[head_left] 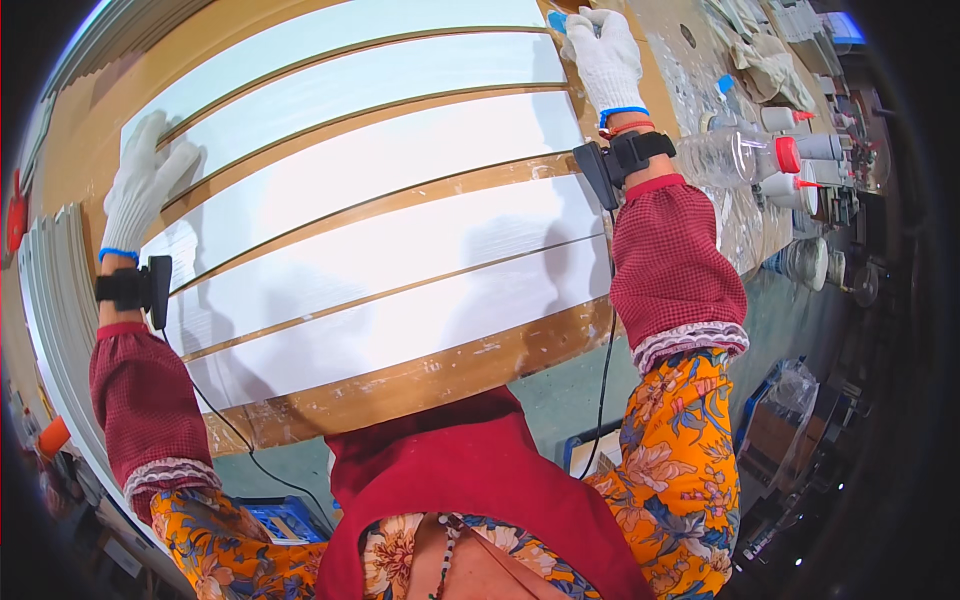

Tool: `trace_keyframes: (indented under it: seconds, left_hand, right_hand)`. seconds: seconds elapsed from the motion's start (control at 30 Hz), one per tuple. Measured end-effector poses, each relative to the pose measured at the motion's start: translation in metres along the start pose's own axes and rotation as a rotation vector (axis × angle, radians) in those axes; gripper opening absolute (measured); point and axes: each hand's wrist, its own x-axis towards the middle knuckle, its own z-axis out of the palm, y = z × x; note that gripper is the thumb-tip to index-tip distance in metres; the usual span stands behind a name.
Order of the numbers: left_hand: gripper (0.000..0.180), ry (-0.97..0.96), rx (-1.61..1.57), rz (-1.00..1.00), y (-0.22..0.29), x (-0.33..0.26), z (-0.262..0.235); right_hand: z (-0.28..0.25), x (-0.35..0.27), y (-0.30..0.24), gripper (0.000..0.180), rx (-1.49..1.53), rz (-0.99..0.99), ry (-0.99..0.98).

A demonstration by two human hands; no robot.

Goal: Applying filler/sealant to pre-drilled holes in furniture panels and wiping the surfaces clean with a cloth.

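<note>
Several long white boards (400,135) lie side by side, with narrow brown gaps between them, on a brown work surface (480,355) spotted with white. My left hand (145,190), in a white knit glove, rests at the boards' left ends, its fingers and thumb apart. At the far right ends of the boards is my right hand (607,62), gloved alike. Its fingers are curled, and a small blue piece (557,21) shows at their tips; what kind of thing it is I cannot make out.
White bottles with red tips (785,118) and a clear plastic bottle with a red cap (740,156) stand on the paint-spotted bench to the right. Cloth (775,68) lies beyond them. Stacked white strips (65,300) line the left side. Thin cables hang from both wrist straps.
</note>
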Motion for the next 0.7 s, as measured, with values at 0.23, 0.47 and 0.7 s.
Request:
trace_keyframes:
  seconds: [0.23,0.47,0.7]
  left_hand:
    - [0.060,-0.028,-0.001,0.178,0.025,0.018,0.010]
    - [0.064,-0.043,0.011,0.143,0.023,0.020,0.014]
    - [0.062,-0.038,-0.007,0.141,0.017,0.018,0.017]
  right_hand:
    - [-0.004,-0.001,-0.023,0.027,0.050,0.187,-0.110]
    - [0.002,0.003,-0.004,0.025,-0.096,0.037,-0.016]
    - [0.004,0.002,-0.011,0.021,-0.086,0.050,-0.020]
